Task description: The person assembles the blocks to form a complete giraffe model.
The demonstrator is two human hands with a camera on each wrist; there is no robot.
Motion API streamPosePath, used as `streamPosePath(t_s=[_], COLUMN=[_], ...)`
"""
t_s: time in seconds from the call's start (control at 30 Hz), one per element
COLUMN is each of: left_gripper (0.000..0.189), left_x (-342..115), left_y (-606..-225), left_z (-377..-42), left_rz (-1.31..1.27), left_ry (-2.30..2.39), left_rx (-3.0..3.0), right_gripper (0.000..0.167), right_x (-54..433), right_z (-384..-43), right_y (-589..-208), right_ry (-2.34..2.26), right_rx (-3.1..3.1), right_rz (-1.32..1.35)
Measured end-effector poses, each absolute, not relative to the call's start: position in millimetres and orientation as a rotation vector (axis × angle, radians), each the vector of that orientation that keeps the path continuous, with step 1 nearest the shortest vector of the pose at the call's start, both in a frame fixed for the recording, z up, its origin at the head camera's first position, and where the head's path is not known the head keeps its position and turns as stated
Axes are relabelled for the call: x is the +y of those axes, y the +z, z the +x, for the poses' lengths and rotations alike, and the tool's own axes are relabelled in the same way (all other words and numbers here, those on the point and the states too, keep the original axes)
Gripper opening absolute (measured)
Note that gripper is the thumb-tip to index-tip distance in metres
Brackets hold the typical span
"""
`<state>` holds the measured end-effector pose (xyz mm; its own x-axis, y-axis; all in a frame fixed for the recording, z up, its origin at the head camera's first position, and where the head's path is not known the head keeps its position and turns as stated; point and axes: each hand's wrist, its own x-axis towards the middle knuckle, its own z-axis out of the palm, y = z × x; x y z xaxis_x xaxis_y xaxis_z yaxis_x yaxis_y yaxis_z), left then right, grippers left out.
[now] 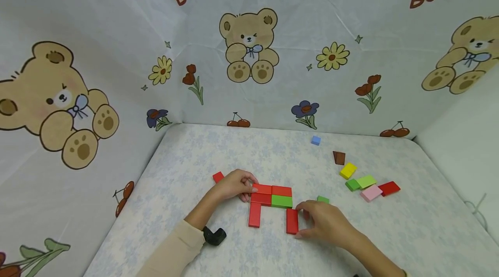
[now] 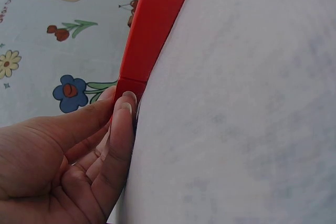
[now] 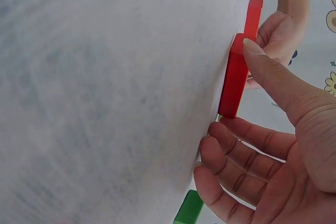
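Flat red and green blocks form a joined shape on the table. My left hand [image 1: 234, 185] is at its left end, fingers bent, fingertips gripping the end of the upper-left red block [image 1: 263, 189]. Below that lies another red block [image 1: 261, 199], with a green block [image 1: 281, 201] to its right. One upright red block [image 1: 254, 215] extends down at the left. My right hand [image 1: 327, 222] pinches a second upright red block [image 3: 234, 80] by its two ends, thumb at the near end. This block sits just below the green block's right corner.
Beyond my right hand lies a small green block [image 1: 322, 199]. Farther right are yellow [image 1: 348, 171], pink [image 1: 371, 193], red [image 1: 390, 188] and brown [image 1: 339, 158] blocks. A blue block [image 1: 315, 140] is at the back. A black object [image 1: 215, 236] lies beside my left forearm.
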<state>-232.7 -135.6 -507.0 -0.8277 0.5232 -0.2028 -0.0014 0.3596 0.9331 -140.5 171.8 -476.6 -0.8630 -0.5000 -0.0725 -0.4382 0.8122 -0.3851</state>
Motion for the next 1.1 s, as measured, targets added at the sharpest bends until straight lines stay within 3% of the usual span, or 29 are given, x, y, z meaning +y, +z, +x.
streamPosePath(t_s=[0.63, 1.1], left_gripper=[0.016, 0.018], left_x=[-136.5, -136.4], left_y=[-508.0, -508.1], left_z=[-233.2, -233.5], left_rz=[0.446, 0.446], left_ry=[1.472, 1.477], left_rx=[2.161, 2.156], right_gripper=[0.046, 0.046], right_x=[163.2, 161.4], right_z=[-140.6, -142.4], right_y=[-474.2, -474.3], right_ry=[-0.484, -0.498], right_rx=[2.85, 2.842], right_rz=[-0.7, -0.715])
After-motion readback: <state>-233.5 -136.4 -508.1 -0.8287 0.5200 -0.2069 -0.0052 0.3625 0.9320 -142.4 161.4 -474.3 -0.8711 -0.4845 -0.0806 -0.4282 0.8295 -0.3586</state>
